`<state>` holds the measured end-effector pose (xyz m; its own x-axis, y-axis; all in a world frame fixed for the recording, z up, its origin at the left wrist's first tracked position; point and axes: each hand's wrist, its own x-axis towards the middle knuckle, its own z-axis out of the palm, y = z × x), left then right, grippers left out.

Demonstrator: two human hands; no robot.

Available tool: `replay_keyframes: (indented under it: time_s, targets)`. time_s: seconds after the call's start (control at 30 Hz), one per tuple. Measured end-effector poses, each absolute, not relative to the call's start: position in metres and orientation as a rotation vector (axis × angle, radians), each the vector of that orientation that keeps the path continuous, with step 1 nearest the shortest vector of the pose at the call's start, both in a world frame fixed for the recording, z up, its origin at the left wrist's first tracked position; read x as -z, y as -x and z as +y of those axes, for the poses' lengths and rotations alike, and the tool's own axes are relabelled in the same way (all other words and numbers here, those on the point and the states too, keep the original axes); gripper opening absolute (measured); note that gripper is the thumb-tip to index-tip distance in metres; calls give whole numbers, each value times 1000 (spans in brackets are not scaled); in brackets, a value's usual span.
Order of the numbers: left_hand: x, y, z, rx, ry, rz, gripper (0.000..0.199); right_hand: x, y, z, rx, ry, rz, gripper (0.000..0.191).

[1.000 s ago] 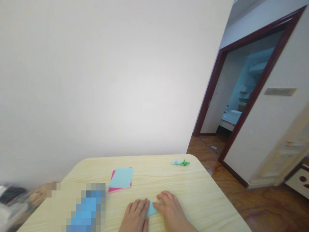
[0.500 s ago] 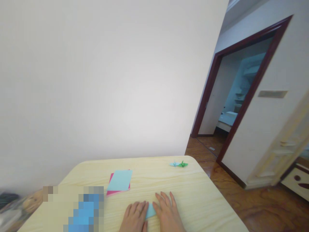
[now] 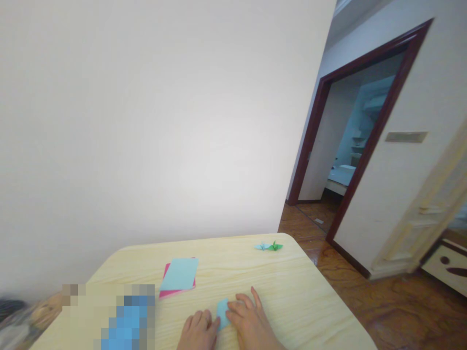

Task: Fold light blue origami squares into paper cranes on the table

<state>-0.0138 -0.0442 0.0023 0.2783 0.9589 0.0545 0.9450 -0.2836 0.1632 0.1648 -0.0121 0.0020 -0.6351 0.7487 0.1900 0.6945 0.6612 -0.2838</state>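
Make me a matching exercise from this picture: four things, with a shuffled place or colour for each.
Things:
1. green origami
2. pink sheet
3. small blue paper
4. doorframe

Places or colours:
A. under a light blue sheet
B. dark reddish brown
C. between the left hand and right hand
D. near the far right corner of the table

Right pairs: 1-D, 2-A, 3-C, 4-B.
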Motion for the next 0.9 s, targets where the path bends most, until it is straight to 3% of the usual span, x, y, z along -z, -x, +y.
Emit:
replay_keyframes:
  time_s: [0.23,0.5,0.9]
  targets:
    - [-4,32,-21,-465,-2494,1495,24,-9,-175,6,-279,1136,-2543,26]
    - [15,35,-20,-700,-2480,1491,25,-7,-177,27,-216,992,-2610,14]
    - [15,35,-22,-807,-2647,1485,22,-6,-172,27,-293,855,-2552,16]
